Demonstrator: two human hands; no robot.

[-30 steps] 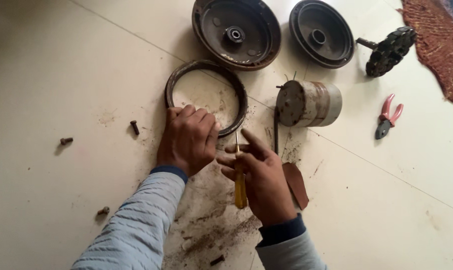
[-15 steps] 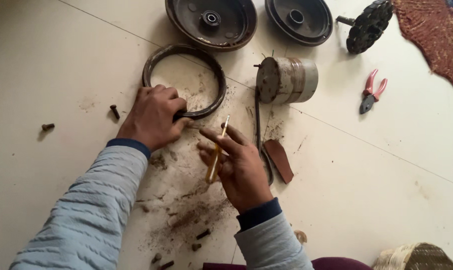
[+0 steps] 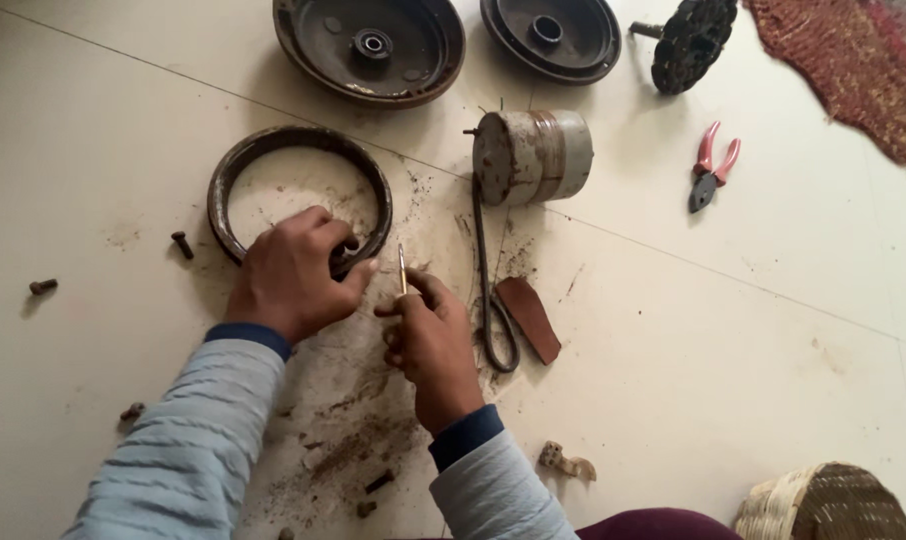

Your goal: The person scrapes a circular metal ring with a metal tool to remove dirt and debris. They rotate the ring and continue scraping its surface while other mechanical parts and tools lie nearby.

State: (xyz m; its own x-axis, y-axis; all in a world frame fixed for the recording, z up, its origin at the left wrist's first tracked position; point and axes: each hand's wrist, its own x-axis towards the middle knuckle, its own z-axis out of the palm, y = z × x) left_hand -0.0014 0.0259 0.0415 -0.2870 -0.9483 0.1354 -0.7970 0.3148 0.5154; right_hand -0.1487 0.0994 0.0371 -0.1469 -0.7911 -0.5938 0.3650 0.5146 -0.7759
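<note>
Grime and rusty flakes lie on the pale floor nearest the person, between the two blue-grey sleeves, with a few short dark bolts among them. Just ahead, the right hand has its fingers curled tight around a thin screwdriver, whose shaft stands nearly upright, tip pointing away from the body. The left hand sits just to the left of that tip, fingers bent and closed down on the near rim of a rusty metal ring; what exactly they pinch is hidden under the knuckles. The ring lies flat, directly beyond the left fingers and up-left of the screwdriver tip, so the left hand is the nearer one and the tip points close beside the ring's near right edge. Right of the right hand rest a long wire loop and a brown flat piece. Beyond them stands a grey cylinder on its side, red-handled pliers farther right, and two dark round drums farthest off.
</note>
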